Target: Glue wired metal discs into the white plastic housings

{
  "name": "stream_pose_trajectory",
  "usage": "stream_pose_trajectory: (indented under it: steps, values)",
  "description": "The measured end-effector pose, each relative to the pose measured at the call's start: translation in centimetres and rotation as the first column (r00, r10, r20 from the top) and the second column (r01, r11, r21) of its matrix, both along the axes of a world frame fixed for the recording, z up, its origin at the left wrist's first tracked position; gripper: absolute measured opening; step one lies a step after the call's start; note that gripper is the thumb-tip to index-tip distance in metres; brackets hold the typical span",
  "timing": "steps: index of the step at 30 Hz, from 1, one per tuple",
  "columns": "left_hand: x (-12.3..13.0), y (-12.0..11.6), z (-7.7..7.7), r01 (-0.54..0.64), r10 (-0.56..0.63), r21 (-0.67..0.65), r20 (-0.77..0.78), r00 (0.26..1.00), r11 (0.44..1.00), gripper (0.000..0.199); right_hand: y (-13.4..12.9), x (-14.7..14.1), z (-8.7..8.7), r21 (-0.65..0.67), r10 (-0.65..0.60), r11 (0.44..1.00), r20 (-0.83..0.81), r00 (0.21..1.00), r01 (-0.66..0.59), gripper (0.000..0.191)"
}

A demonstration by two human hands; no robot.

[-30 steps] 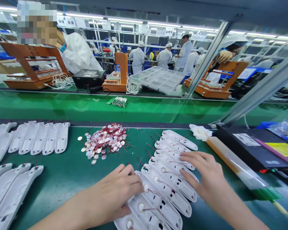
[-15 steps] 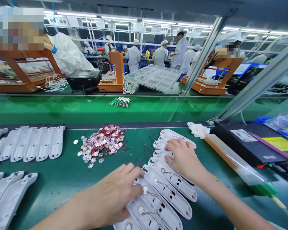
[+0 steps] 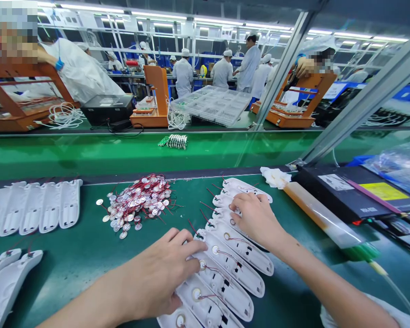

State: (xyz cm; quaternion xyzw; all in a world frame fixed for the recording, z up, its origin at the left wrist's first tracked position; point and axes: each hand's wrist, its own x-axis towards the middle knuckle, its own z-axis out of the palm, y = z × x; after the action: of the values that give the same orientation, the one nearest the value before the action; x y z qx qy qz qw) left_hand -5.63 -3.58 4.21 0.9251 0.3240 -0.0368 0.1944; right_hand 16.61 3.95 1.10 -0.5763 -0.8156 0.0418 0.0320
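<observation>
A fanned row of white plastic shells lies in front of me, with small round wired discs and red wires inside. Across the near shells' wire ends reaches my left hand, its fingers bent and closed on a shell, the thumb low on the left. Farther up the row, my right hand rests over another shell with fingers curled. A disc shows just below its thumb; whatever lies within those fingers is hidden. Left of the row sits a heap of loose discs with red wires.
More white shells lie at the left. On the right are a black box, a clear tube with a green end and crumpled white tissue. Behind runs a green belt with circuit boards; co-workers stand beyond.
The view has shifted slightly, so most things sit farther left and higher. Both hands stay over the same part of the row. A disc beside the right thumb has come into sight.
</observation>
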Motion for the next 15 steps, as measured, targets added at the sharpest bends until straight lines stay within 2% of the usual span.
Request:
stream_pose_trajectory:
  steps: [8,15]
  values:
    - [0.26,0.11,0.45,-0.017,0.015,-0.041,-0.039,0.999,0.999,0.032,0.04,0.1,0.01,0.001,-0.003,1.0,0.027,1.0,0.003,0.008]
    - [0.09,0.06,0.29,-0.017,0.017,-0.036,0.003,1.0,0.999,0.032,-0.34,-0.04,-0.04,0.006,-0.022,1.0,0.025,0.999,0.021,0.006]
